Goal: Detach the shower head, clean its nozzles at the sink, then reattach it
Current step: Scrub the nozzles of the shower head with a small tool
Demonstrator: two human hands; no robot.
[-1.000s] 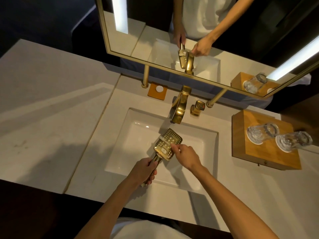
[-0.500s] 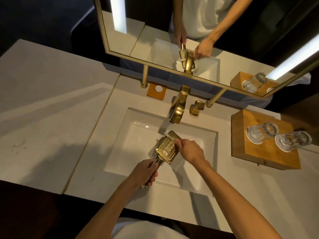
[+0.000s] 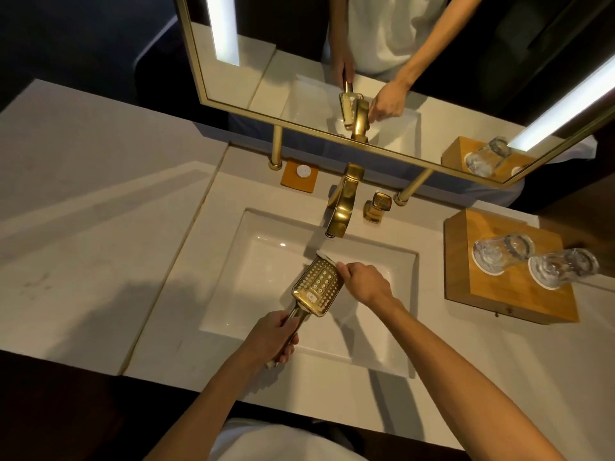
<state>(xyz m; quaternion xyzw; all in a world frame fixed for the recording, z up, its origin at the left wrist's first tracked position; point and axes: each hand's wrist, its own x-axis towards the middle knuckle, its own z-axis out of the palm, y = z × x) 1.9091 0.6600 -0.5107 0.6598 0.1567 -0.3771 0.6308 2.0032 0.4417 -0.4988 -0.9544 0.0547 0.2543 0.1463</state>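
Scrubbing looks to be the step in hand: the shower head (image 3: 317,287) is already off its hose and held over the sink (image 3: 253,261), nozzle face up, so the cleaning stage seems under way and reattaching is yet to come.

From the head view, the only one there is, the left hand (image 3: 271,336) has its grip closed round the gold handle near the front rim of the basin. The right hand (image 3: 364,282) sits at the far right edge of the head, its grip closed on a thin white tool (image 3: 325,257), likely a small brush, whose tip lies across the head's top end. I cannot tell whether bristles meet the nozzles.

The faucet (image 3: 342,207) stands just beyond the head's tip, and no water shows running from it. A rinse would probably call for the right hand to reach up to the square knob (image 3: 377,207) beside the spout, or for the head to be tilted under the outlet.

Room is good. The table (image 3: 100,227) lies bare to the left. To the right, a wooden tray (image 3: 466,261) carries two upturned glasses (image 3: 502,252), near enough that a wide swing of the right elbow might be a worry. The mirror frame (image 3: 366,144) hangs low behind the spout.
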